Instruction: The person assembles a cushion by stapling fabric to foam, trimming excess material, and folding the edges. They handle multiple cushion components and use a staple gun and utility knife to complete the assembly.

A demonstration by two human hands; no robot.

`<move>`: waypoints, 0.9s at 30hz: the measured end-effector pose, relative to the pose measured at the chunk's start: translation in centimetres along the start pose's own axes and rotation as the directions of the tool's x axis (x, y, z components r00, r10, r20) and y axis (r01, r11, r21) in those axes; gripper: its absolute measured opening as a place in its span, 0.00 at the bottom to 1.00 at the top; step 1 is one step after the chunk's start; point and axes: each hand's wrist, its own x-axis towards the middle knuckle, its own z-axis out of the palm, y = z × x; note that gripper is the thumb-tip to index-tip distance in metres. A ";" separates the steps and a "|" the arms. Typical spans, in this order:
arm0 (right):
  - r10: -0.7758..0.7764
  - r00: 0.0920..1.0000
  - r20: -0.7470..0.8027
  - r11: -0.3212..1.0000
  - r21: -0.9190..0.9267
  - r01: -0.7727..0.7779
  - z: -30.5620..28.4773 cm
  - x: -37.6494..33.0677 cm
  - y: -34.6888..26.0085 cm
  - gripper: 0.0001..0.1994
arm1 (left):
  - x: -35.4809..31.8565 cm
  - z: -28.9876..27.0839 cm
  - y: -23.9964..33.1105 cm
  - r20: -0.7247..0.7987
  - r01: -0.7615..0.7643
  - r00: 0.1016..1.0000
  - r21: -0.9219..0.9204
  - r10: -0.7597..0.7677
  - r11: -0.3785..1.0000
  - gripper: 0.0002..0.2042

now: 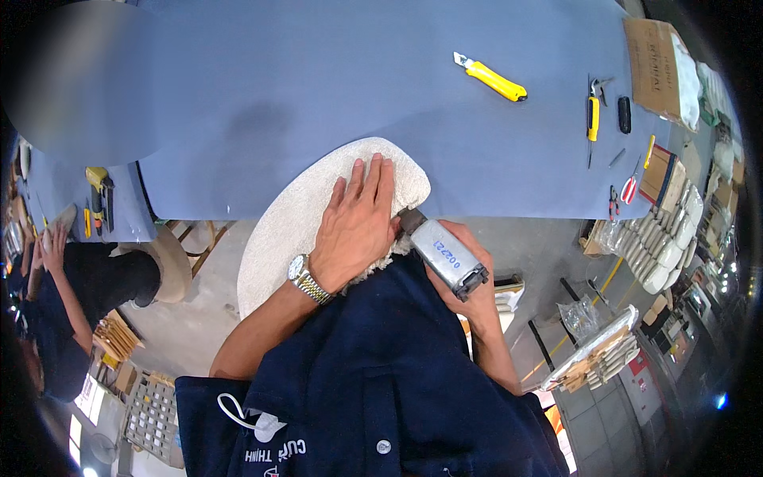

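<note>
A cream, nubby fabric-covered panel (274, 226) with a rounded outline leans over the table's near edge, its lower part against my shirt. My left hand (358, 215) lies on it, fingers stretched out flat, the thumb side close to the tool's nose. In my right hand (477, 274) is a grey metal staple gun (445, 253) with a dark nose and black end cap. Its nose meets the panel's right edge, where ragged fabric shows. The handle is mostly hidden under the tool's body.
On the blue-grey table (318, 71) lie a yellow utility knife (494, 79), a yellow-handled tool (594, 119) and red-handled scissors (629, 189). A cardboard box (653, 71) stands at the far right. Another person (60, 302) works at the left, near a yellow-and-black tool (97, 195).
</note>
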 end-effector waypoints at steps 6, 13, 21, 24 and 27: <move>-0.021 1.000 -0.001 1.000 -0.016 0.021 0.7 0.2 -0.6 0.26 | 0.2 -1.9 0.0 0.052 -0.022 0.998 0.010 0.022 1.000 0.46; -0.089 0.995 -0.048 0.994 -0.065 0.086 1.6 0.6 -0.6 0.27 | 0.8 -1.2 -0.3 -0.020 -0.034 0.999 0.040 0.035 0.999 0.45; -0.108 0.988 -0.111 0.993 0.032 0.112 2.8 1.0 -0.2 0.26 | 1.1 -2.2 -0.4 -0.069 -0.044 0.997 0.018 0.045 0.999 0.46; -0.217 0.968 -0.127 0.976 -0.015 0.217 2.9 0.8 0.9 0.26 | 0.5 -1.8 -0.7 -0.090 -0.054 0.994 0.012 0.055 0.998 0.46; -0.209 0.970 -0.125 0.978 -0.019 0.208 2.7 0.3 0.7 0.26 | 0.3 -1.5 -0.7 -0.125 -0.077 0.989 0.013 0.078 0.997 0.42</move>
